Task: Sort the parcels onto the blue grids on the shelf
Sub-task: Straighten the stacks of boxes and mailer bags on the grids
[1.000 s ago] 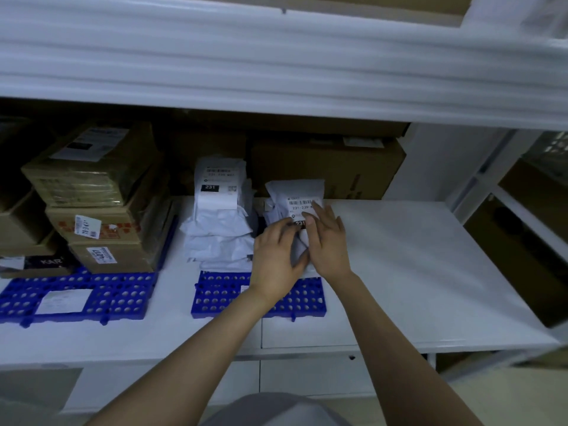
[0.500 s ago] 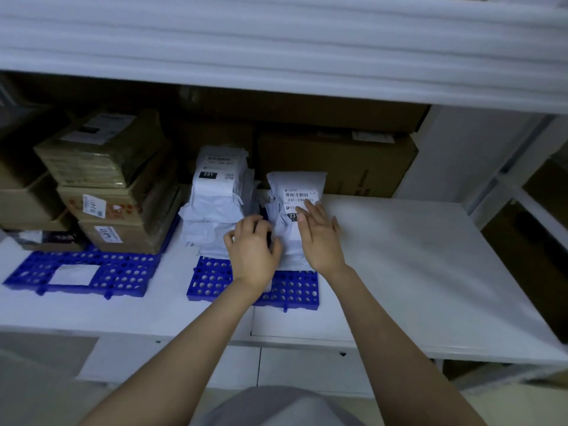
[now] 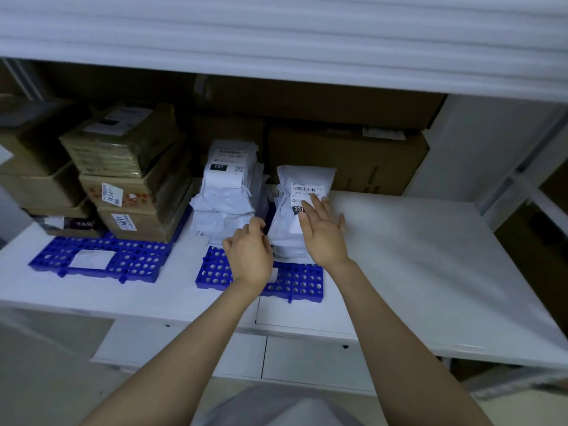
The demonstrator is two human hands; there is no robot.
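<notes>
One hand (image 3: 250,256), left, now off parcel (image 3: 287,232)

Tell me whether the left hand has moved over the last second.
Yes. The left hand has slid left along the blue grid, off the right parcel stack and clear of the right hand.

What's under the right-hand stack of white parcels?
The blue grid lies under the stack; its front rows show. Its rear, beneath the stack and the left hand, is covered.
</notes>
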